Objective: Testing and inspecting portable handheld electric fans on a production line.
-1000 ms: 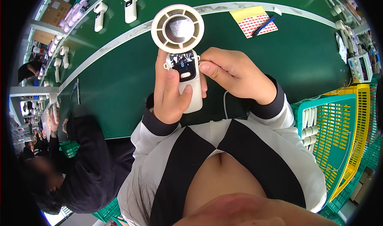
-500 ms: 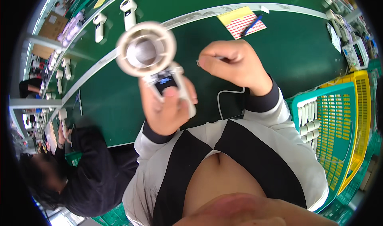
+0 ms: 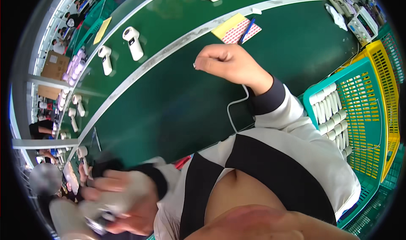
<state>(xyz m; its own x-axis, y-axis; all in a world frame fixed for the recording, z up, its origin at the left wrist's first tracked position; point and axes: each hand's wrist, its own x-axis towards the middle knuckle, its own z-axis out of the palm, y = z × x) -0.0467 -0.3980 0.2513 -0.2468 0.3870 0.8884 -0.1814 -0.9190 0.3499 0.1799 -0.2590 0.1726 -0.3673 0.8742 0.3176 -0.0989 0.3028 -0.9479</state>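
White handheld fan, blurred, sits low at my left, clamped in my left hand's grip. My right hand is fisted on a thin white cable above the green desk. Beyond lies a yellow pad with a red-dotted sheet; a teal basket stands right.

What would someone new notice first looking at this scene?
Likely the right hand, a closed fist raised over the green table with a thin white cable trailing from it. At lower left, the left hand is a blur gripping a white handheld fan. At right, a teal crate holds rows of white handles.
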